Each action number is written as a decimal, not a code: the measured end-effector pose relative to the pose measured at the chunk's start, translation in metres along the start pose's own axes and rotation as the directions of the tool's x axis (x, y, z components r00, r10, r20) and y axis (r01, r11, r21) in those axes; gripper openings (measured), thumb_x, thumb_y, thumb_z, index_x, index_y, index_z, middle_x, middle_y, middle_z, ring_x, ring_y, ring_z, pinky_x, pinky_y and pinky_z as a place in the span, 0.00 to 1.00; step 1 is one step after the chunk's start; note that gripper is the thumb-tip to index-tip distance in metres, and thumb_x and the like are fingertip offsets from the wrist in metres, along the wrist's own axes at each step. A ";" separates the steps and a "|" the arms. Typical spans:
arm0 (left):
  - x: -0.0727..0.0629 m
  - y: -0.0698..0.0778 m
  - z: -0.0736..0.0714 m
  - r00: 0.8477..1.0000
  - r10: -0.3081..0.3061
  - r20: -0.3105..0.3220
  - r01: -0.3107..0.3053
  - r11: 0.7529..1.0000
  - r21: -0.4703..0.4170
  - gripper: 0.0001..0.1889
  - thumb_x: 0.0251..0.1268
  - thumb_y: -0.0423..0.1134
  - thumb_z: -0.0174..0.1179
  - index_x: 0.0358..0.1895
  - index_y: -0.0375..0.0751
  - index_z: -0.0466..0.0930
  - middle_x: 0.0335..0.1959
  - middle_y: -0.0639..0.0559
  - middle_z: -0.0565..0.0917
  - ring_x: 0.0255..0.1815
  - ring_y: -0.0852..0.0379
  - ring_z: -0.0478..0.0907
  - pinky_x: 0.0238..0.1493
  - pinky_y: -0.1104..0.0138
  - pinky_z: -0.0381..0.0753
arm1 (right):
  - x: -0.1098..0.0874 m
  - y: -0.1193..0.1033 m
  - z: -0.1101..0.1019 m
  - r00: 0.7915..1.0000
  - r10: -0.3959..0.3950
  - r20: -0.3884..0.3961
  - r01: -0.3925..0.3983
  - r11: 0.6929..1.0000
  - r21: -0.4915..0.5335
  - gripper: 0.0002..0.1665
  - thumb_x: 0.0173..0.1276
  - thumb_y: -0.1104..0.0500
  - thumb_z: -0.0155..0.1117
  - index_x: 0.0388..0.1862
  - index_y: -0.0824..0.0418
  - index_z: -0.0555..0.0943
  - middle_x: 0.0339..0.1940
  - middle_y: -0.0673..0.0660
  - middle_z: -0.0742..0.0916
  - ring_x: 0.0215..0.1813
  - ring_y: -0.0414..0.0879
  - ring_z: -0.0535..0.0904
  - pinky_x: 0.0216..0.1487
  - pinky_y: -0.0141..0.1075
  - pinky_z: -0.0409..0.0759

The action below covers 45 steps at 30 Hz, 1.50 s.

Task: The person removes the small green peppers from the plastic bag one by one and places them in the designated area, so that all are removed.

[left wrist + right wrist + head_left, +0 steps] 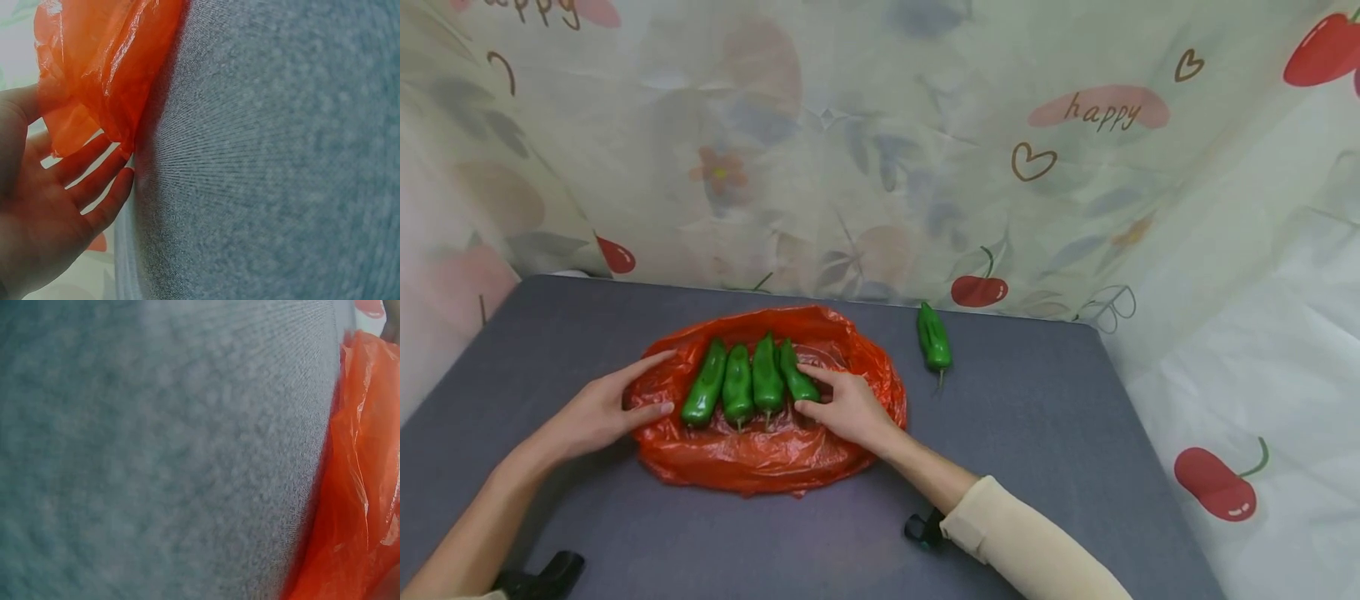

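Observation:
Several green peppers point(737, 385) lie side by side in an opened-out red plastic bag point(752, 462) on the grey table. My right hand point(850, 408) reaches over the bag's right rim and pinches the rightmost pepper point(796, 377) with thumb and fingers. At the bag's left side my left hand point(598, 408) touches the plastic, its thumb and fingers spread apart. In the left wrist view, the left hand's fingers point(103, 184) reach behind the hanging bag edge point(119, 69). The right wrist view shows the bag's side point(356, 487); the right hand's fingertips are hidden there.
One more green pepper point(934, 337) lies on the grey table point(1000, 417) to the right of the bag, near the back edge. A printed curtain point(880, 167) hangs behind the table and along its sides.

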<state>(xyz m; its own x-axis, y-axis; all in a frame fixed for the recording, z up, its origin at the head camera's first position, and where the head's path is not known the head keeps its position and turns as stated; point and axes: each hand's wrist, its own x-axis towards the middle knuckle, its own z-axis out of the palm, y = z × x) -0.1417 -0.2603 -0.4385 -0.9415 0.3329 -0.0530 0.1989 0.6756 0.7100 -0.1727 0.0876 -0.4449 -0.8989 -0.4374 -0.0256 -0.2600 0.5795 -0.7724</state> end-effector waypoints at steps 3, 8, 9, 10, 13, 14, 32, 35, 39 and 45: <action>-0.001 0.000 0.001 1.000 0.000 -0.001 0.000 1.000 0.004 0.40 0.68 0.49 0.64 0.78 0.42 0.56 0.65 0.27 0.70 0.57 0.36 0.75 0.53 0.43 0.77 | -0.001 0.001 -0.001 1.000 0.006 0.009 -0.007 0.999 0.050 0.34 0.66 0.54 0.71 0.70 0.50 0.75 0.29 0.48 0.88 0.21 0.36 0.76 0.24 0.28 0.72; 0.000 0.000 0.001 1.000 -0.006 0.003 0.006 1.000 -0.009 0.40 0.68 0.49 0.64 0.78 0.42 0.56 0.66 0.27 0.70 0.57 0.36 0.75 0.53 0.43 0.77 | -0.001 0.003 -0.003 1.000 -0.009 0.002 0.009 0.998 0.060 0.34 0.66 0.54 0.70 0.71 0.49 0.74 0.14 0.47 0.77 0.14 0.36 0.66 0.19 0.29 0.66; 0.000 0.000 0.001 1.000 -0.007 0.005 0.007 1.000 -0.013 0.40 0.69 0.49 0.64 0.78 0.42 0.56 0.66 0.27 0.69 0.58 0.36 0.75 0.53 0.42 0.76 | -0.002 0.004 -0.004 1.000 -0.011 -0.003 0.011 0.998 0.058 0.34 0.66 0.53 0.70 0.71 0.49 0.74 0.14 0.47 0.77 0.14 0.36 0.64 0.19 0.29 0.64; 0.000 0.000 0.001 1.000 -0.007 0.005 0.007 1.000 -0.016 0.40 0.69 0.49 0.64 0.78 0.42 0.56 0.66 0.27 0.69 0.58 0.35 0.74 0.54 0.41 0.76 | -0.002 0.005 -0.005 1.000 -0.013 -0.007 0.014 0.998 0.062 0.34 0.66 0.53 0.70 0.71 0.49 0.74 0.15 0.47 0.78 0.14 0.37 0.62 0.20 0.29 0.63; 0.000 0.000 0.001 1.000 -0.007 0.005 0.007 1.000 -0.014 0.40 0.69 0.49 0.64 0.78 0.42 0.56 0.67 0.26 0.69 0.59 0.34 0.73 0.55 0.40 0.74 | -0.003 0.006 -0.008 1.000 -0.003 -0.011 0.004 0.996 0.086 0.32 0.66 0.52 0.70 0.70 0.47 0.75 0.25 0.48 0.86 0.16 0.38 0.65 0.22 0.30 0.65; 0.000 0.001 0.001 1.000 -0.006 0.004 0.006 1.000 -0.012 0.40 0.69 0.49 0.64 0.78 0.42 0.56 0.66 0.26 0.69 0.60 0.34 0.73 0.55 0.39 0.74 | -0.003 0.007 -0.009 1.000 0.003 -0.011 -0.002 0.996 0.094 0.32 0.66 0.52 0.70 0.69 0.47 0.76 0.30 0.48 0.88 0.18 0.37 0.69 0.24 0.30 0.68; 0.001 0.000 0.001 1.000 -0.005 -0.006 0.005 1.000 0.007 0.39 0.69 0.49 0.63 0.78 0.42 0.57 0.65 0.28 0.71 0.56 0.38 0.76 0.51 0.47 0.79 | -0.019 0.015 -0.033 1.000 0.021 0.006 -0.022 0.949 0.315 0.28 0.66 0.53 0.72 0.65 0.44 0.80 0.48 0.53 0.88 0.43 0.45 0.86 0.42 0.35 0.82; 0.002 -0.001 0.002 1.000 -0.010 -0.009 0.010 1.000 0.017 0.39 0.69 0.49 0.63 0.78 0.42 0.57 0.64 0.28 0.72 0.55 0.40 0.77 0.49 0.51 0.80 | -0.021 0.017 -0.037 1.000 0.008 0.013 -0.012 0.942 0.337 0.27 0.66 0.54 0.72 0.65 0.45 0.80 0.48 0.56 0.87 0.43 0.47 0.85 0.42 0.34 0.81; 0.002 -0.001 0.002 1.000 -0.014 -0.019 0.015 1.000 0.016 0.39 0.68 0.50 0.64 0.77 0.42 0.58 0.64 0.27 0.71 0.55 0.39 0.77 0.49 0.49 0.80 | -0.025 0.018 -0.045 0.999 -0.008 0.032 -0.004 0.934 0.358 0.28 0.67 0.57 0.71 0.66 0.48 0.79 0.49 0.60 0.86 0.44 0.50 0.84 0.42 0.34 0.81; 0.002 0.001 0.002 0.999 -0.014 -0.034 0.014 1.000 0.019 0.39 0.68 0.49 0.64 0.77 0.41 0.58 0.65 0.26 0.71 0.55 0.37 0.76 0.50 0.46 0.79 | -0.029 0.021 -0.057 0.998 -0.015 0.059 -0.008 0.929 0.370 0.30 0.68 0.63 0.68 0.69 0.57 0.75 0.54 0.65 0.84 0.46 0.49 0.84 0.44 0.34 0.82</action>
<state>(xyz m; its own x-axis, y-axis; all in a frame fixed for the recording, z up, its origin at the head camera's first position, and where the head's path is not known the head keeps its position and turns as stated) -0.1428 -0.2583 -0.4394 -0.9528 0.3010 -0.0390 0.1904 0.6928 0.6955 -0.1726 0.1517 -0.4245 -0.8725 -0.4860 -0.0512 -0.1040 0.2870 -0.9523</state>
